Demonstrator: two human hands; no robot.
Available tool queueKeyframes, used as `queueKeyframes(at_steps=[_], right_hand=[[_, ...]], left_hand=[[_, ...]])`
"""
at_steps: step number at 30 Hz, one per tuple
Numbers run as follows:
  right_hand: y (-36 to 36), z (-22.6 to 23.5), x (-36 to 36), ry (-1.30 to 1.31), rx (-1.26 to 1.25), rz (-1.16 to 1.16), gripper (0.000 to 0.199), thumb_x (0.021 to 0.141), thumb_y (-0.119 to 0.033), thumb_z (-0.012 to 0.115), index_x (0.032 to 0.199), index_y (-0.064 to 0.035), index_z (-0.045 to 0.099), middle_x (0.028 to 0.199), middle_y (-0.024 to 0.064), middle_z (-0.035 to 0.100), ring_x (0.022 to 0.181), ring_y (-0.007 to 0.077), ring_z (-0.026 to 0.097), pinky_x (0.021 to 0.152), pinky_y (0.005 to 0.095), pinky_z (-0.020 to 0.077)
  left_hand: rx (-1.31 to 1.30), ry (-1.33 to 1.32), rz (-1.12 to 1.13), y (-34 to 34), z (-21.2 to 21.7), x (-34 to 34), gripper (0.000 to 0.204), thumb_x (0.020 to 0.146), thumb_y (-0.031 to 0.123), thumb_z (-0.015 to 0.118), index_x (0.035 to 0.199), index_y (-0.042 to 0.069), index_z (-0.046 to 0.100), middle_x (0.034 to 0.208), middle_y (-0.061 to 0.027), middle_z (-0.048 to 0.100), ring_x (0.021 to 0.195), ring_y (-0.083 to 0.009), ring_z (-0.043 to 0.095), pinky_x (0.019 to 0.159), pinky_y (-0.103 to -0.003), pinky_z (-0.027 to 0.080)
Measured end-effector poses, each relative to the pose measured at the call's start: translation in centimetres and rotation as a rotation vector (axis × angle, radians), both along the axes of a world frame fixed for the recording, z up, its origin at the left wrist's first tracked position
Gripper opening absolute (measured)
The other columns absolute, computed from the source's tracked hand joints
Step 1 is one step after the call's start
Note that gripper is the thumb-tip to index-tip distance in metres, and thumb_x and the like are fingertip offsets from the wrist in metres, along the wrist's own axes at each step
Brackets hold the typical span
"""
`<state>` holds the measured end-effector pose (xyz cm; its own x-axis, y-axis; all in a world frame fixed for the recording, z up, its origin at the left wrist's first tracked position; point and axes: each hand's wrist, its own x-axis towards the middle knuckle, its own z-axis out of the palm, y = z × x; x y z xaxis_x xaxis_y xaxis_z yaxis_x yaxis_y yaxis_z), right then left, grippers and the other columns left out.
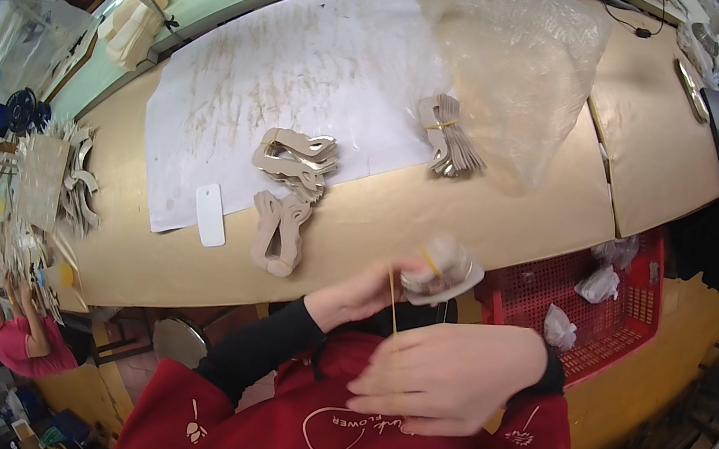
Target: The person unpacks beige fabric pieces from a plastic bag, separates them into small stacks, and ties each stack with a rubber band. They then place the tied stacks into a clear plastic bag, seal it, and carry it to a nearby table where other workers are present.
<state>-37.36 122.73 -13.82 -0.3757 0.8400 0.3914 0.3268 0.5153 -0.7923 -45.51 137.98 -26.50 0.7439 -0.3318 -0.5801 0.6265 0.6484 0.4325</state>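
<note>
My left hand [362, 294] is closed around a blurred bundle of grey-beige cut pieces [445, 283], held over the table's near edge. A yellow band shows around that bundle. Between my two hands a thin tan rubber band [393, 300] is stretched, its lower end at the fingers of my right hand [453, 376]. Those fingers are curled, and motion smears them a little. Farther left on the table lie two stacks of looped grey-beige pieces, an upper stack [296, 161] and a lower stack [279, 234]. A banded, fanned bundle [448, 136] rests beyond my hands.
A stained white sheet [281, 67] and crumpled clear plastic [515, 50] cover part of the tan table [361, 215]. A white tag-shaped card [210, 216] lies at left. Beside the near edge, a red crate [586, 356] holds crumpled bags. Co-workers sit at both sides.
</note>
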Motion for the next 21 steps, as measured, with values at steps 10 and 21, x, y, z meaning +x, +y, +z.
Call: queueKeyframes(at_steps=[10,21], right_hand=[[-5.5,-7.8,0.6,1.468,0.742,-0.365,0.022,0.081,-0.018,0.083,0.085,-0.0017,0.068,0.077,0.0116,0.07,0.061,0.0204,0.066,0.057,0.0312,0.0558],[-5.3,-6.0,1.8,1.052,0.769,-0.338,0.018,0.082,-0.019,0.081,0.076,-0.0083,0.069,0.069,0.0039,0.072,0.059,0.0166,0.065,0.058,0.0324,0.0546]], left_hand=[[-0.038,-0.295,0.274,2.5,1.2,0.0,0.082,0.079,0.049,0.065,0.144,0.006,0.04,0.143,-0.0117,0.046,0.128,-0.0275,0.048,0.107,-0.045,0.041],[-0.402,-0.091,0.591,1.4,1.5,0.8,0.09,0.075,0.072,0.057,0.141,0.012,0.044,0.129,-0.0116,0.049,0.105,-0.0338,0.048,0.089,-0.039,0.045]])
